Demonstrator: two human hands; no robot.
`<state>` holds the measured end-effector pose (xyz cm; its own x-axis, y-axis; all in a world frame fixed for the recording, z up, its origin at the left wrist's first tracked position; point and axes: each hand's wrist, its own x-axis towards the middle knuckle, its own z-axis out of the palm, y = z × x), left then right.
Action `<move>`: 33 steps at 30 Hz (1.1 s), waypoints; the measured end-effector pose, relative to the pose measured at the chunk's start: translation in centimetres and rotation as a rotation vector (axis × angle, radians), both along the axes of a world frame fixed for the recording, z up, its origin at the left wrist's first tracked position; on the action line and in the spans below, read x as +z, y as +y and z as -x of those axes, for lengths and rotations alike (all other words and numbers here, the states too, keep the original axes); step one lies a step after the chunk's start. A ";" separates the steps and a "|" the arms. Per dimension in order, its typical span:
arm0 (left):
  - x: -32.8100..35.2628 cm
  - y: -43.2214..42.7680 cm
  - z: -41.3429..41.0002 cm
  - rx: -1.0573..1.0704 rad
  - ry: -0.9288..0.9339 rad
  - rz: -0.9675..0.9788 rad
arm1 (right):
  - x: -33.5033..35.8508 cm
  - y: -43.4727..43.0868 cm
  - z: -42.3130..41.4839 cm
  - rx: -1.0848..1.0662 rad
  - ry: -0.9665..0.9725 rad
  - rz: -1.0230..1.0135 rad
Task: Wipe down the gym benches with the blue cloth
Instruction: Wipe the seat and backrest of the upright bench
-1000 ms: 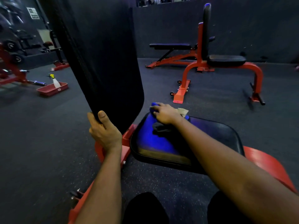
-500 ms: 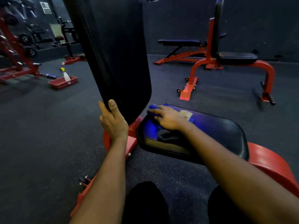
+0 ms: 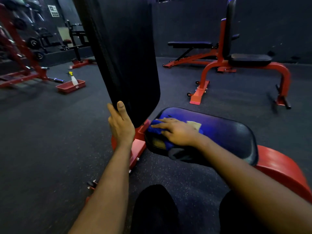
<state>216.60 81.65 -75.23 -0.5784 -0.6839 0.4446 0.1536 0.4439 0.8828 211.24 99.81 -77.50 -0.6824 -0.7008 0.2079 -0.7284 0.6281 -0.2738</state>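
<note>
Blue cloth (image 3: 158, 130): bunched on the bench (image 3: 228, 132) seat, at its edge nearest the backrest (image 3: 128, 56).
Right hand (image 3: 177, 132): fingers (image 3: 162, 121) straight and spread, pressing the cloth flat, likely for even wiping pressure.
Left hand (image 3: 120, 125): fingers curled round the backrest's lower edge, probably steadying it.
Spray bottle (image 3: 73, 79): upright in red tray (image 3: 70, 87) on the floor, well apart.

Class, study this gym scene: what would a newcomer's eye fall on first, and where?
The right hand presses the blue cloth flat on the left end of the black seat pad, front and centre. Beside it the left hand grips the lower edge of the tall upright back pad. A red-framed bench stands behind at right; a red tray with a spray bottle sits far left.
</note>
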 end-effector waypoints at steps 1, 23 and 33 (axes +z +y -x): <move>-0.1 -0.2 0.1 -0.004 -0.018 -0.025 | 0.0 -1.0 -0.1 0.008 0.008 -0.004; 0.1 1.3 -0.5 0.001 -0.116 -0.176 | -0.6 6.8 -4.6 0.060 -0.012 -0.018; -4.6 7.0 -1.2 0.277 -0.197 -0.308 | -1.9 5.7 -7.7 -0.385 0.185 0.020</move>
<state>217.82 88.65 -79.78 -0.4085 -0.9077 0.0961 -0.1175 0.1567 0.9806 218.93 105.50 -79.44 -0.8435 -0.3965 0.3623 -0.4795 0.8598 -0.1754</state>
